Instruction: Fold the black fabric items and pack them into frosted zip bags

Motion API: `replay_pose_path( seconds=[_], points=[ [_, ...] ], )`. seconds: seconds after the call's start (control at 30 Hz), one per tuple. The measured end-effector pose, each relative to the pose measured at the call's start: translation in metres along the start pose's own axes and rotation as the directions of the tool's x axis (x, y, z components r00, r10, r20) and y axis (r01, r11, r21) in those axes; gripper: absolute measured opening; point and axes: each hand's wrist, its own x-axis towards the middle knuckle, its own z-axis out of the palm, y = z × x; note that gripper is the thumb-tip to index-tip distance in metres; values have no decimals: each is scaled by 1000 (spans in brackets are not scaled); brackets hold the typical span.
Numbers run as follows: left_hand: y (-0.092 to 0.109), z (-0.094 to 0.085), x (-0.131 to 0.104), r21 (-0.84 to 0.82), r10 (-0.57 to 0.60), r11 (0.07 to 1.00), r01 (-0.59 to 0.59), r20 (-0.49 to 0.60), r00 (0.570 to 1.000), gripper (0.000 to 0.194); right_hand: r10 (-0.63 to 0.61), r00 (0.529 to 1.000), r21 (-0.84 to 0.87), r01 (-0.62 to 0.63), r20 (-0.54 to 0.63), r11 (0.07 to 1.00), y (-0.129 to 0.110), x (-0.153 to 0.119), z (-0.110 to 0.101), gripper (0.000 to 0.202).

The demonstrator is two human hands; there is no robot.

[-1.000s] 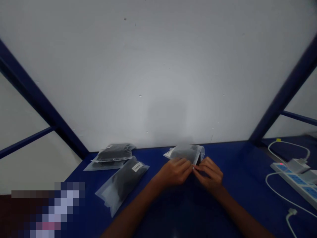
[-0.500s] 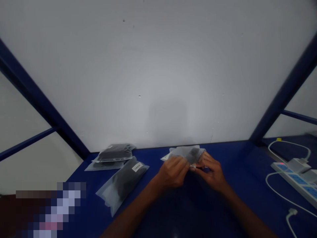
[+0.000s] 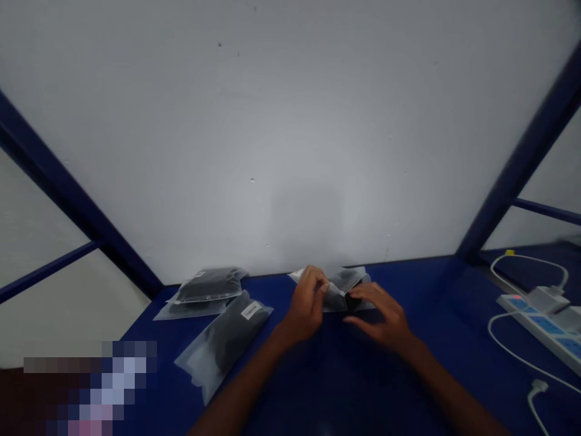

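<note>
You are working over a clear bag [image 3: 336, 301] that is lying near the back edge of the blue bench [image 3: 445, 303], close to the wall [image 3: 295, 121]. Your left hand [image 3: 306, 306] is pinching the bag, with its thumb and fingertips closing together on the plastic near the zip strip and the other fingers curling in. Your right hand [image 3: 385, 312] is staying only half curled: its fingers are reaching over a small dark thing [image 3: 351, 301] at the bag's mouth and seem to be touching it, while the thumb is standing apart below, leaving a gap. You are covering part of the bag with both hands, so its contents are showing poorly.

To your left, two more bags with dark contents are lying one on the other, the upper bag [image 3: 211, 284] overlapping the lower bag [image 3: 193, 310]. Just in front of them, a third bag [image 3: 231, 339] is lying at a slant, with a white label [image 3: 251, 310] facing up near its far end.

Over to your right, a power strip [image 3: 549, 327] is lying near the bench's side, glowing red at its far end and carrying a white adapter [image 3: 547, 301]. A white cable [image 3: 489, 327] is curving beside it, and a loose plug [image 3: 540, 386] is lying nearer to you. Blue posts are rising on both sides, a left post [image 3: 77, 202] and a right post [image 3: 521, 160].
</note>
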Motion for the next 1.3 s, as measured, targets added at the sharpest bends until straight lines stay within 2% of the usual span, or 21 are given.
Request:
replay_pose_path(
  seconds=[0.1,0.27,0.37,0.53,0.63,0.7,0.8,0.9,1.0,1.07,1.17,1.2,1.23,1.3],
  points=[
    [4,5,-1,-122,-141,983,134,-52,989,16,-78,997,-89,76,-28,993,-7,2,3,51],
    [2,13,-4,-337,-346,884,325,-4,938,20,-36,999,-107,34,-22,994,-9,2,3,45],
    [0,13,-3,-516,-472,742,428,51,880,27,6,1000,-102,-9,-30,995,-6,0,4,51],
    [2,8,4,-770,-613,399,498,180,769,36,52,989,-137,-72,-141,988,-3,0,0,53],
    [-8,11,6,-793,-686,301,530,207,698,36,106,994,-91,-110,-40,990,-1,1,-3,43],
    [-19,18,4,-782,-723,311,541,174,668,36,147,988,-37,-145,54,989,0,1,-4,30],
    [-36,29,-3,-774,-742,346,530,120,660,37,149,976,18,-153,161,988,0,2,-2,18],
    [-42,36,-9,-759,-742,406,509,51,668,38,97,959,44,-113,266,993,-6,4,0,12],
    [-41,38,-14,-731,-719,481,484,-13,695,37,42,931,4,-47,362,999,-14,7,-1,8],
    [-38,40,-15,-715,-697,517,470,-34,716,38,56,895,-75,-26,443,997,-18,8,-2,10],
    [-38,41,-16,-696,-669,549,463,-34,742,39,145,812,-210,-29,565,977,-19,6,-2,22],
    [-39,41,-16,-688,-663,558,464,-34,747,39,174,798,-241,-37,578,970,-17,4,-1,24],
    [-41,40,-16,-679,-660,567,467,-34,751,39,191,803,-258,-48,565,965,-15,2,0,25],
    [-46,36,-15,-657,-653,590,470,-46,756,38,183,864,-243,-73,469,967,-10,-2,4,23]
  ],
)
